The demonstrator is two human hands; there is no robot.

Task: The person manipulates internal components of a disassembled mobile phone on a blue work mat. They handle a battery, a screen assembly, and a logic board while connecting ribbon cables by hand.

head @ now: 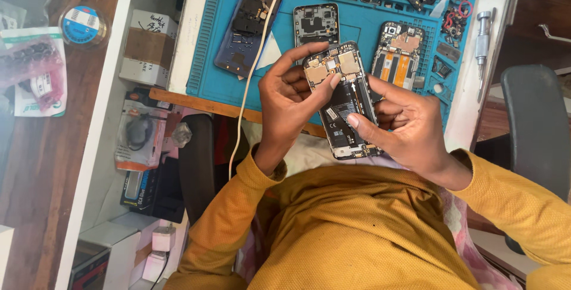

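Both hands grip one opened phone, back cover off, board and black battery exposed. Left hand closes around the phone's left edge, fingers behind it, thumb pressed on the upper board area near the gold shield plates. Right hand holds the right edge, thumb tip resting on the battery around mid-phone, other fingers curled behind and below. Phone is held above the lap, tilted slightly, top end toward the blue work mat, just in front of the table edge.

On the mat, three more stripped phones lie: a blue-backed one at left, a dark frame in the middle, one with orange flex parts at right. Loose parts and screws fill the trays along the mat's top edge. White cable runs across the mat and down past the left wrist. Metal screwdriver lies on the table right of the mat. Mustard-yellow sleeves cover both arms. Boxes and packaged items sit on the shelf at left; round solder-wire spool on the wood surface at far left. Dark chair at right.
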